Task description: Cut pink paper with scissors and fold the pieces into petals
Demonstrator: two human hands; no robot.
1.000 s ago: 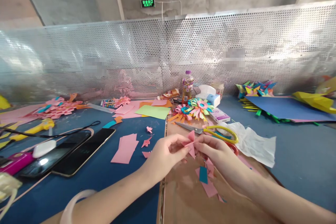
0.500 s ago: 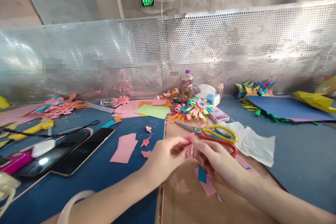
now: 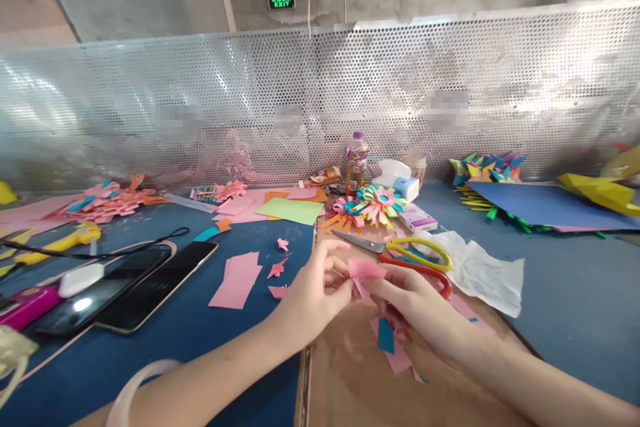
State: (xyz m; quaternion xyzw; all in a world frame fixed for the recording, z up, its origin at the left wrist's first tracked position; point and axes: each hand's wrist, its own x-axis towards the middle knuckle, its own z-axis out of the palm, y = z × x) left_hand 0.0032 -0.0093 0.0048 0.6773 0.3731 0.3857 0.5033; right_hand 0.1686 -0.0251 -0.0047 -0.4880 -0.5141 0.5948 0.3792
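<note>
Above the brown tabletop (image 3: pixel 345 373), the folded pink paper (image 3: pixel 367 269) was pinched by the fingers of the left hand (image 3: pixel 316 288) and right hand (image 3: pixel 413 297), folding apparently being in hand and careful edge alignment next required.

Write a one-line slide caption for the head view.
Right hand holding folded pink paper, left hand at its edge, scissors lying just beyond.

The held paper (image 3: pixel 367 269) is pink, the scissors (image 3: pixel 367 244) yellow, red and grey. The table (image 3: pixel 200 330) is dark blue, the board (image 3: pixel 340 380) brown, the sheet (image 3: pixel 290 211) lime green, the tissue (image 3: pixel 485 273) white and the cap (image 3: pixel 358 135) purple (the screen (image 3: pixel 380 80), silver, dotted with holes).
</note>
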